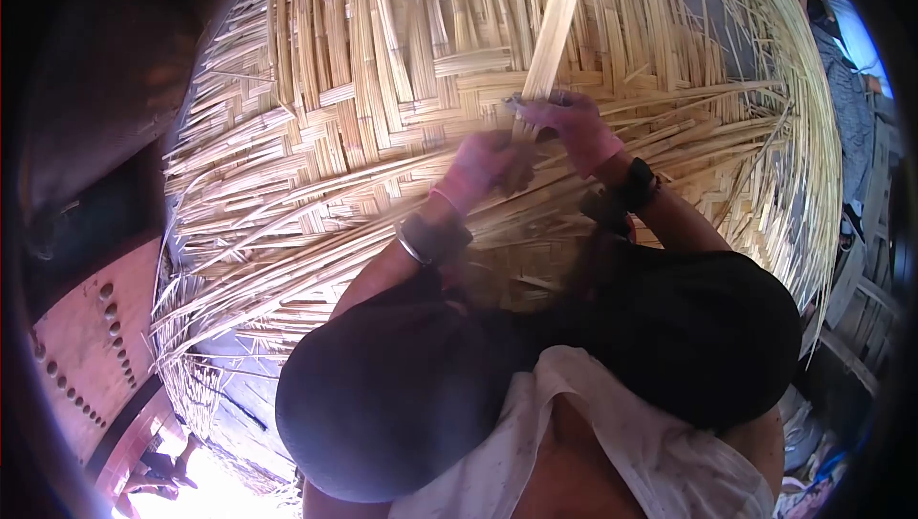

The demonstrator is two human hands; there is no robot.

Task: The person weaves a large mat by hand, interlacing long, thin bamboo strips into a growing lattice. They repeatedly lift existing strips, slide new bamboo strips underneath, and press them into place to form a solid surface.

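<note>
A wide flat reed strip [557,26] rises from between my hands toward the top of the view. My right hand [577,129], in a pink glove, is closed on the strip near its lower part. Just below and to the left, my left hand [481,167], also in a pink glove, is closed round the strip's lower end; motion blurs its fingers. Beneath both hands spreads a woven reed mat [354,151]. Loose thin strips [316,218] lie across it in a slanting bundle, partly under my hands and wrists.
Unwoven strip ends fan out along the mat's far and right edges [818,175]. My knees [402,395] in dark cloth are over the near part of the mat. At left stands a pinkish panel [100,328] with rows of round marks. Another person's limb [182,462] shows at lower left.
</note>
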